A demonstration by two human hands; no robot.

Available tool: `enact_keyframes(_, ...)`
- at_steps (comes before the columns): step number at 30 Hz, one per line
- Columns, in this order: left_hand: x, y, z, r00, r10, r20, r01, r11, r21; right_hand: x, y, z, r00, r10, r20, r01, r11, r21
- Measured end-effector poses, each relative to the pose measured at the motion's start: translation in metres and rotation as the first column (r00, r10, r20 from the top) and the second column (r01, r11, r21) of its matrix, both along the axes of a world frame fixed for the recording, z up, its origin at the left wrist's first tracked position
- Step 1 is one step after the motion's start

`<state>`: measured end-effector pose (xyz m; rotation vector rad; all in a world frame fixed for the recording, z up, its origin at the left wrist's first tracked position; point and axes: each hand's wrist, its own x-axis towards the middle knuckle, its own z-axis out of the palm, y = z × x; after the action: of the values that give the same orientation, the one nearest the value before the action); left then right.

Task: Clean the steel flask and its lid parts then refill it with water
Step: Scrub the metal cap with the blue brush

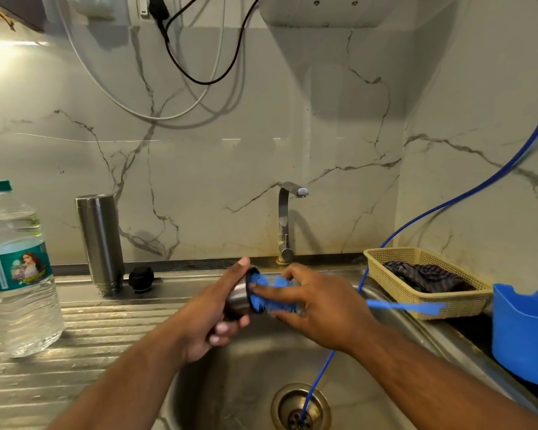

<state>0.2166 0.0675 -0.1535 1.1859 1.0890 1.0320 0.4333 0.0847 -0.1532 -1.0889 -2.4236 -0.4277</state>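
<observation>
Sink (385,308), just in front of the tap (285,221).

- Left hand (212,311) is curled round the steel cap (238,297), thumb on top, fingers beneath. The cap lies on its side below and slightly left of the tap, open mouth facing right.
- Right hand (317,305) grips the blue brush (401,306). Its forefinger lies along the bristles and the bristle head is at or inside the cap's mouth; how deep, cannot tell. The handle sticks out right, towards the basket (385,254).
- Key relation: cap axis and brush axis run in one line, left to right, across the front of the tap. The two hands meet at the mouth, so the scrub is a push-pull or twist along that line. Right hand does the working, left hand only steadies.
- Tap looks dry; no stream seen.
- Flask (101,243) stands on the worktop (75,352) well left of the tap, seemingly mouth-down, threads at the foot. Black stopper (141,279) sits just beside it, on the tap side. The left hand is the nearer one to both.
- Water bottle (13,268) is farther left still, capped.
- A blue hose (448,206) drops from right of the tap into the drain (300,408).

Judgement: cap scrubbing under way; flask, stopper and refill still to come.
</observation>
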Motion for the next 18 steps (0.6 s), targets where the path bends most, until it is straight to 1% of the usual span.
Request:
enact_keyframes(2,-0.002,-0.002,0.001,0.997,0.005,-0.075,-0.02,0.979,-0.201,0.004,-0.001,-0.001,0.991,0.038,0.132,-0.067,0.973,0.22)
enact_keyframes(3,-0.004,-0.002,0.002,0.996,-0.012,-0.092,-0.014,0.963,-0.268,0.004,0.001,-0.004,0.981,0.065,0.185,-0.123,0.938,0.324)
enact_keyframes(4,-0.005,-0.003,0.003,0.994,-0.035,-0.101,0.002,0.951,-0.309,0.004,0.002,-0.006,0.971,0.083,0.226,-0.168,0.907,0.387)
enact_keyframes(5,-0.006,-0.004,0.005,0.993,-0.054,-0.101,0.019,0.946,-0.323,0.003,0.003,-0.008,0.968,0.089,0.233,-0.181,0.892,0.413)
enact_keyframes(6,-0.007,-0.004,0.007,0.993,-0.063,-0.099,0.03,0.952,-0.306,0.001,0.001,-0.008,0.976,0.083,0.201,-0.161,0.898,0.409)
enact_keyframes(7,-0.008,-0.003,0.008,0.993,-0.057,-0.102,0.03,0.967,-0.254,-0.001,0.0,-0.01,0.988,0.061,0.14,-0.11,0.921,0.373)
enact_keyframes(8,-0.009,-0.002,0.009,0.992,-0.034,-0.12,0.013,0.985,-0.169,-0.005,-0.002,-0.01,0.997,0.027,0.073,-0.05,0.945,0.322)
enact_keyframes(10,-0.008,-0.001,0.011,0.987,0.053,-0.154,-0.044,0.997,0.064,-0.015,-0.006,-0.01,0.999,-0.036,-0.018,0.039,0.982,0.183)
enact_keyframes(12,-0.003,-0.002,0.01,0.98,0.149,-0.134,-0.11,0.959,0.263,-0.024,-0.007,-0.009,0.992,-0.042,-0.118,0.04,0.999,-0.019)
enact_keyframes(14,0.0,-0.002,0.006,0.96,0.243,-0.138,-0.171,0.902,0.396,-0.028,-0.006,-0.011,0.976,-0.014,-0.217,-0.032,0.978,-0.207)
enact_keyframes(15,-0.001,-0.001,0.003,0.946,0.281,-0.16,-0.183,0.872,0.453,-0.029,-0.007,-0.012,0.977,-0.011,-0.213,-0.046,0.964,-0.261)
enact_keyframes(16,-0.003,0.001,0.0,0.931,0.31,-0.193,-0.177,0.845,0.505,-0.029,-0.009,-0.013,0.985,-0.011,-0.172,-0.039,0.958,-0.285)
enact_keyframes(18,-0.009,0.007,-0.005,0.885,0.351,-0.305,-0.129,0.815,0.565,-0.026,-0.013,-0.011,0.998,-0.028,-0.056,0.013,0.968,-0.252)
